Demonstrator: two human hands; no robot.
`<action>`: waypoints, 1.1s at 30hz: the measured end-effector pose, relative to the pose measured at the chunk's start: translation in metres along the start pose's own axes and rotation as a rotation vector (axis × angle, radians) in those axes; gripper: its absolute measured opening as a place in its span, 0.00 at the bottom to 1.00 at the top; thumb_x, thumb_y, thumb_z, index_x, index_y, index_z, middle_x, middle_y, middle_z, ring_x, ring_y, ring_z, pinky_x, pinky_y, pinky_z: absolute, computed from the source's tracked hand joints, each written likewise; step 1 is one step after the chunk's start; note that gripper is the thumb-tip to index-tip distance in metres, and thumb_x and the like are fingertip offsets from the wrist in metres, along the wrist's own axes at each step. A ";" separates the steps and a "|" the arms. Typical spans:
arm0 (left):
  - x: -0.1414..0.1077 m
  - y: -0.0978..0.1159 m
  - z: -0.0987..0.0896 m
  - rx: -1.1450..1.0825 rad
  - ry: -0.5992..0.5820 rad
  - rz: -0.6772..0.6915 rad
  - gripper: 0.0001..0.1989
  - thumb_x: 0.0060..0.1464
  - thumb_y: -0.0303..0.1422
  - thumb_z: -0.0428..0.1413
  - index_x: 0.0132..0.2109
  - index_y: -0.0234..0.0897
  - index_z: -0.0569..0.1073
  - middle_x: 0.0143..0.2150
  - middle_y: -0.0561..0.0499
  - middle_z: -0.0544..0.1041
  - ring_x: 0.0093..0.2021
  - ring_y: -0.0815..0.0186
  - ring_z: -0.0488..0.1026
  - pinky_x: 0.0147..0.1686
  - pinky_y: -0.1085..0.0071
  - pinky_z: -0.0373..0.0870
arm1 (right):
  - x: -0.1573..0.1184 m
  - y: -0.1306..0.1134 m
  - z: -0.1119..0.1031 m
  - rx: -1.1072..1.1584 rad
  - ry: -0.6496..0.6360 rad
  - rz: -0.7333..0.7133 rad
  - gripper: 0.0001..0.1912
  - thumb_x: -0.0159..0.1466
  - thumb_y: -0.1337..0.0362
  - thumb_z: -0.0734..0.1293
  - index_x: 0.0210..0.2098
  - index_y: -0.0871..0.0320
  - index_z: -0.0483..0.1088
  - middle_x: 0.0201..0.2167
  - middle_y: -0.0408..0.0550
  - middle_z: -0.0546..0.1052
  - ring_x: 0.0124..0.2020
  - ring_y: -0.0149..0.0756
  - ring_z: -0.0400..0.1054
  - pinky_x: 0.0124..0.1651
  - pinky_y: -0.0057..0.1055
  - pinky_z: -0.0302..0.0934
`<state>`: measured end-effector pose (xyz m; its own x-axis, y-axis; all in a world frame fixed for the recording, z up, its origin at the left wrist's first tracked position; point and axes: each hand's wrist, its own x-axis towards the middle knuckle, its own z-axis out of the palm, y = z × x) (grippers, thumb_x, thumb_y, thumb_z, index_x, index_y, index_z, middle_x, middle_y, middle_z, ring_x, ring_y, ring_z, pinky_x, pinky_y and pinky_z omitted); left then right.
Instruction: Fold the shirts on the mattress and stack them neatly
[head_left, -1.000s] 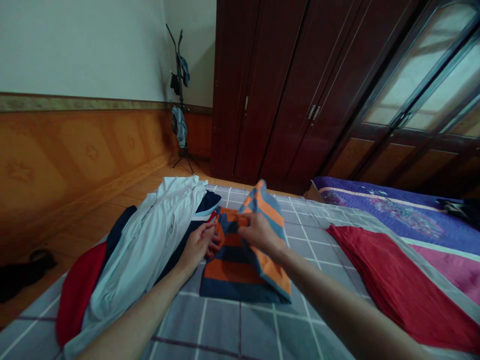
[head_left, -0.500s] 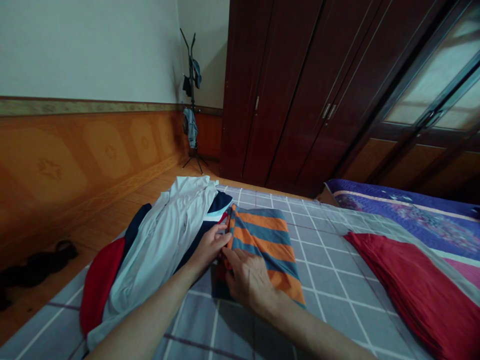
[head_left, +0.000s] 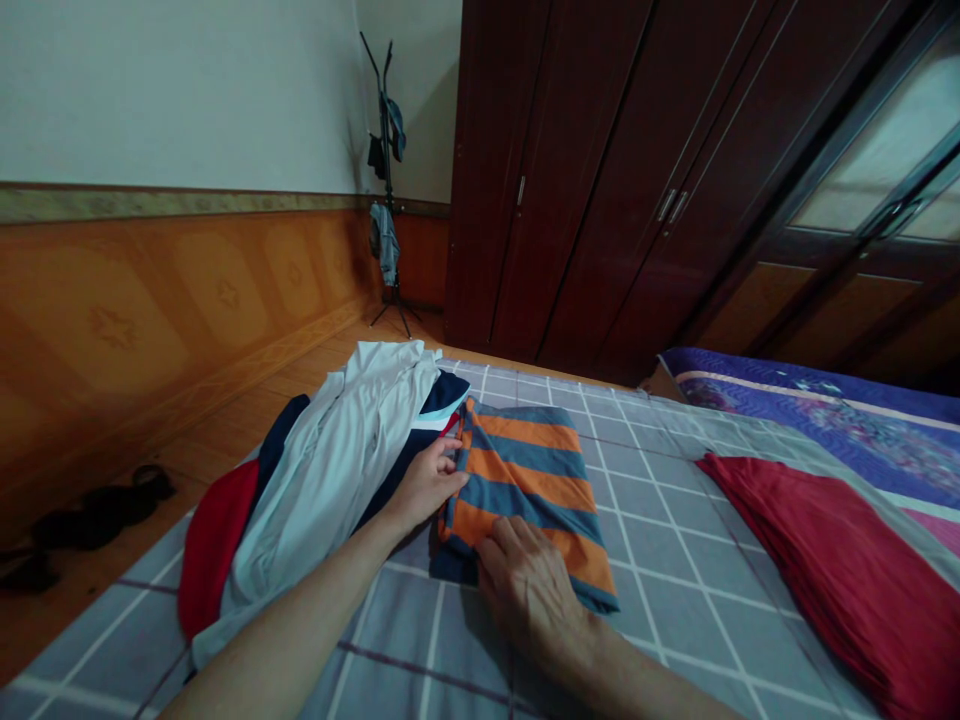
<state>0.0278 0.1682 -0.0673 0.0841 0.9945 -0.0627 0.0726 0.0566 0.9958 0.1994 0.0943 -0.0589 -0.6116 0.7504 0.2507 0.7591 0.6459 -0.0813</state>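
A folded garment with orange and grey-blue stripes [head_left: 536,460] lies on the checked bedspread in front of me. My left hand [head_left: 426,488] rests at its left edge, thumb and fingers apart, touching the fold. At the near edge, the curled fingers of my right hand [head_left: 529,572] close on the striped cloth; the thumb is hidden. A dark navy part [head_left: 450,562] shows under the near left corner. To the left of it, close to my left forearm, a long white garment [head_left: 330,460] lies loosely over navy and red clothing [head_left: 217,540].
Red folded cloth [head_left: 817,540] lies on the right of the checked bedspread [head_left: 652,560]. Beyond it is a purple patterned bedding [head_left: 810,400]. A dark red wardrobe [head_left: 585,180] and a coat stand [head_left: 387,180] stand behind. Black items [head_left: 97,515] lie on the floor at left.
My right hand has moved away from my left, nearer to me and rightward along the striped garment's near edge. My left hand stays at the left edge, its thumb and fingers wider apart.
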 end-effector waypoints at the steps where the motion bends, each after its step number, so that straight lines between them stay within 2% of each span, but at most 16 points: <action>1: 0.000 0.000 0.000 0.008 -0.001 0.003 0.25 0.43 0.31 0.56 0.50 0.31 0.64 0.27 0.53 0.73 0.25 0.66 0.72 0.26 0.73 0.65 | -0.002 0.003 0.000 0.004 0.012 -0.007 0.08 0.57 0.75 0.63 0.27 0.56 0.65 0.29 0.44 0.70 0.31 0.36 0.61 0.32 0.32 0.50; 6: 0.000 0.000 0.000 0.026 -0.003 0.013 0.25 0.43 0.30 0.56 0.50 0.31 0.65 0.25 0.55 0.72 0.24 0.68 0.71 0.26 0.74 0.64 | -0.006 0.010 0.002 0.042 0.075 -0.011 0.07 0.57 0.75 0.64 0.31 0.56 0.65 0.30 0.43 0.69 0.32 0.36 0.59 0.32 0.32 0.48; 12: -0.008 0.013 -0.001 -0.018 -0.057 0.004 0.24 0.44 0.30 0.56 0.50 0.32 0.64 0.28 0.55 0.72 0.25 0.69 0.71 0.26 0.75 0.64 | -0.009 0.016 -0.004 0.047 0.179 -0.061 0.10 0.56 0.78 0.61 0.25 0.56 0.62 0.26 0.43 0.66 0.27 0.35 0.56 0.30 0.34 0.45; 14: -0.009 0.013 -0.002 0.011 -0.099 -0.005 0.23 0.44 0.29 0.55 0.50 0.33 0.64 0.28 0.56 0.71 0.24 0.70 0.69 0.24 0.76 0.62 | -0.013 0.017 -0.007 0.071 0.178 -0.065 0.10 0.56 0.78 0.61 0.26 0.56 0.62 0.25 0.43 0.66 0.27 0.34 0.55 0.29 0.34 0.44; 18: -0.006 0.002 -0.005 0.200 -0.145 -0.005 0.20 0.43 0.27 0.54 0.47 0.33 0.66 0.22 0.60 0.65 0.21 0.72 0.64 0.22 0.77 0.56 | -0.025 0.019 -0.007 0.080 0.077 -0.050 0.12 0.55 0.79 0.60 0.29 0.55 0.64 0.29 0.43 0.67 0.29 0.35 0.57 0.31 0.33 0.47; 21: -0.003 -0.006 -0.008 0.318 -0.126 0.032 0.20 0.46 0.32 0.56 0.47 0.34 0.67 0.23 0.60 0.64 0.22 0.72 0.64 0.23 0.76 0.56 | -0.038 0.024 -0.008 0.069 0.028 -0.009 0.13 0.56 0.79 0.60 0.34 0.55 0.65 0.32 0.44 0.68 0.32 0.37 0.58 0.36 0.33 0.50; 23: -0.003 -0.008 -0.010 0.398 -0.125 0.058 0.22 0.45 0.35 0.58 0.49 0.35 0.67 0.25 0.59 0.66 0.24 0.71 0.65 0.24 0.75 0.57 | -0.049 0.031 -0.010 0.041 0.040 -0.002 0.13 0.57 0.78 0.61 0.37 0.56 0.65 0.34 0.45 0.68 0.34 0.38 0.59 0.39 0.34 0.51; 26: -0.004 -0.008 -0.013 0.506 -0.137 0.100 0.23 0.45 0.33 0.57 0.50 0.37 0.67 0.27 0.58 0.68 0.26 0.70 0.67 0.26 0.75 0.58 | -0.064 0.045 -0.015 -0.021 0.067 0.002 0.16 0.56 0.79 0.60 0.41 0.57 0.65 0.36 0.47 0.69 0.35 0.39 0.59 0.41 0.35 0.51; 29: -0.007 -0.003 -0.013 0.597 -0.119 0.120 0.19 0.46 0.34 0.57 0.47 0.37 0.68 0.26 0.58 0.67 0.25 0.69 0.66 0.25 0.75 0.57 | -0.077 0.055 -0.020 -0.032 0.081 0.014 0.13 0.57 0.79 0.60 0.35 0.56 0.65 0.32 0.46 0.68 0.32 0.38 0.58 0.39 0.34 0.51; 33: -0.012 0.009 -0.009 0.737 -0.120 0.100 0.09 0.46 0.37 0.57 0.34 0.37 0.69 0.26 0.56 0.70 0.27 0.69 0.67 0.26 0.75 0.56 | -0.085 0.062 -0.024 -0.021 0.088 0.027 0.11 0.59 0.78 0.58 0.30 0.56 0.64 0.29 0.45 0.68 0.29 0.37 0.57 0.35 0.33 0.49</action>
<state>0.0187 0.1574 -0.0574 0.2301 0.9729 -0.0228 0.7013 -0.1496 0.6970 0.3040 0.0675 -0.0620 -0.5697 0.7516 0.3325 0.7801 0.6219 -0.0691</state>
